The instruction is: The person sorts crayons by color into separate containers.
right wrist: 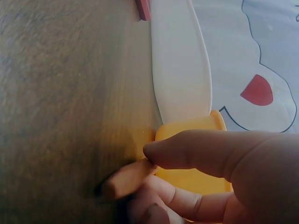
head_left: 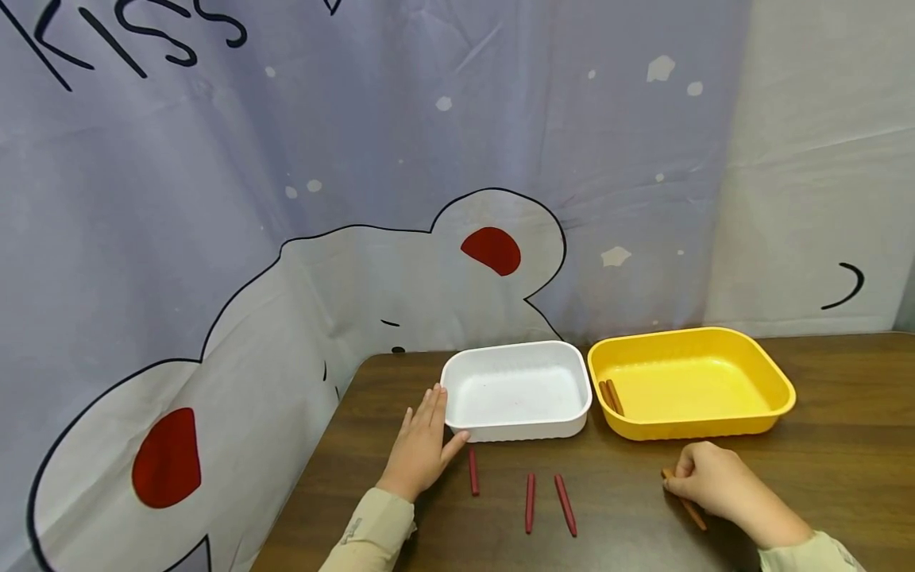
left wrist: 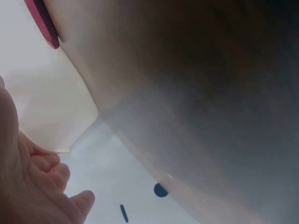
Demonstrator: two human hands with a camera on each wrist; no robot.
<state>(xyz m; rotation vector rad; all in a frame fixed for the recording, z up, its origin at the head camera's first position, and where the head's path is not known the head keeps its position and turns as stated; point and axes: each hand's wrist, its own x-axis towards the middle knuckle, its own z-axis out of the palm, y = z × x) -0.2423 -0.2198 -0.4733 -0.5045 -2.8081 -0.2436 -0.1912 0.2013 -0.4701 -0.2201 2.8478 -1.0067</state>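
Note:
My right hand (head_left: 718,481) pinches an orange-brown crayon (head_left: 693,512) between thumb and fingers, low over the table in front of the yellow tray (head_left: 775,401). The right wrist view shows one end of this crayon (right wrist: 126,181) sticking out past the thumb. Inside the yellow tray, two brown crayons (head_left: 611,397) lie at the left end. With fingers straight, my left hand (head_left: 418,457) touches the left front corner of the white tray (head_left: 518,431). Three dark red crayons lie before the white tray: a left one (head_left: 474,473), a middle one (head_left: 530,503) and a right one (head_left: 565,505).
Both trays stand side by side at the back of the brown wooden table (head_left: 843,453). Behind them hangs a printed cloth (head_left: 400,294) with cartoon shapes, and the table's left edge runs along it.

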